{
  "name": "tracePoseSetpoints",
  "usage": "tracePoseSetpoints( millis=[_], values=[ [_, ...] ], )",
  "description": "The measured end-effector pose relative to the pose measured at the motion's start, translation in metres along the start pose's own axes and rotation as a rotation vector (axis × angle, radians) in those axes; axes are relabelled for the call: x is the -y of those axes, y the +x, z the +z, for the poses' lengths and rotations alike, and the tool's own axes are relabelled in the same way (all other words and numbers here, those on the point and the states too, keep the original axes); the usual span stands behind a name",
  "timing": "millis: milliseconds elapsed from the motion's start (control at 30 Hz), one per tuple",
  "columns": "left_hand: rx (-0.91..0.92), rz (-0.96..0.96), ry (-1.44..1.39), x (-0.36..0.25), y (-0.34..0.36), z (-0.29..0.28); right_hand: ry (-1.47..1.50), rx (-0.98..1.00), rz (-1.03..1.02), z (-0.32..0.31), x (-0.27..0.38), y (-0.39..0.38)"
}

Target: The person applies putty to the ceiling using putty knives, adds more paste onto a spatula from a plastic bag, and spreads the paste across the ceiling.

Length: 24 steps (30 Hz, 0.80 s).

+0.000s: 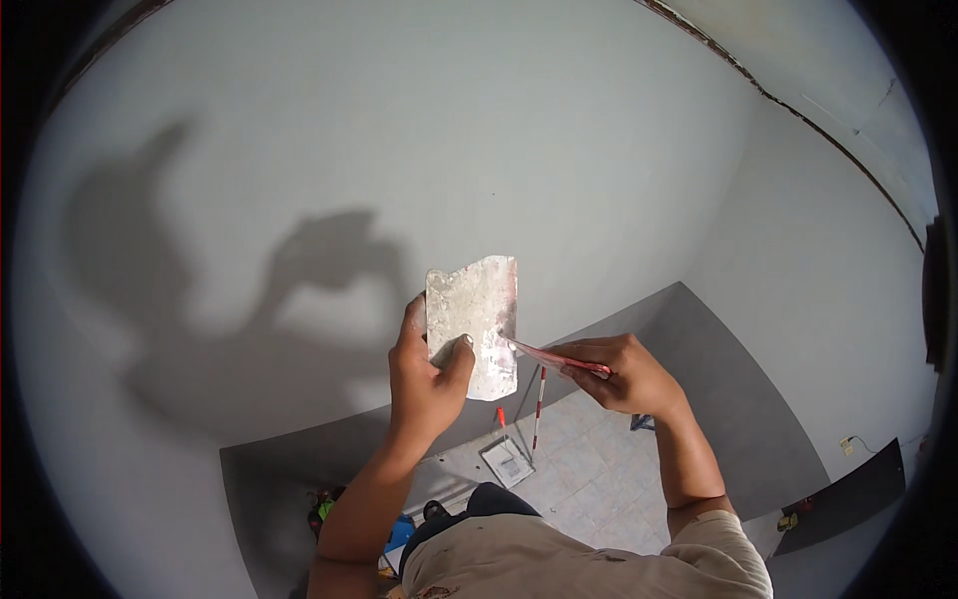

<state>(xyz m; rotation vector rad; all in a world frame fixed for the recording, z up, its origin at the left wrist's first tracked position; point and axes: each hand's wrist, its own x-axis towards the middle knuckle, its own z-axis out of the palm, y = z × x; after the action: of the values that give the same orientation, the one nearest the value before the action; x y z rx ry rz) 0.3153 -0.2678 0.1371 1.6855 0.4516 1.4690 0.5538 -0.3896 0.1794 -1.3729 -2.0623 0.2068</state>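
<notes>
My left hand (424,384) is closed around the left edge of a flat, off-white piece of board (469,309), thumb on its face. The board is smeared with whitish filler and has an uneven top edge. In my right hand (634,374) is a thin putty knife (564,359) with a reddish handle. Its tip meets the right part of the board, where a dab of white filler shows. Both hands are held up in front of a light grey wall (599,180), and the board looks apart from it.
A dark grey band (738,369) runs along the wall's lower part. On the tiled floor (589,449) lies a paint-stained tray (507,461). Near it are a red-and-white pole (540,409) and a red-handled tool (501,417). A blue object (399,534) sits beside my legs.
</notes>
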Motion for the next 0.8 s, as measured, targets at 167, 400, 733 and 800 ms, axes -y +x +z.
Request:
tracePoseSetpoints(
  millis=[167,400,733,800],
  values=[
    [-0.060,0.095,0.156,-0.001,0.000,0.001,0.133,-0.008,-0.051,0.004,-0.012,-0.009],
    [-0.225,0.016,0.147,0.028,-0.051,-0.024,0.688,-0.428,0.300,0.025,-0.026,-0.039],
    [-0.071,-0.180,0.205,0.120,-0.132,-0.005,1.221,-0.932,-0.253,-0.109,0.048,0.105],
    [0.047,-0.253,0.279,0.121,-0.149,0.002,1.219,-1.018,-0.408,-0.143,0.070,0.140]
  ],
)
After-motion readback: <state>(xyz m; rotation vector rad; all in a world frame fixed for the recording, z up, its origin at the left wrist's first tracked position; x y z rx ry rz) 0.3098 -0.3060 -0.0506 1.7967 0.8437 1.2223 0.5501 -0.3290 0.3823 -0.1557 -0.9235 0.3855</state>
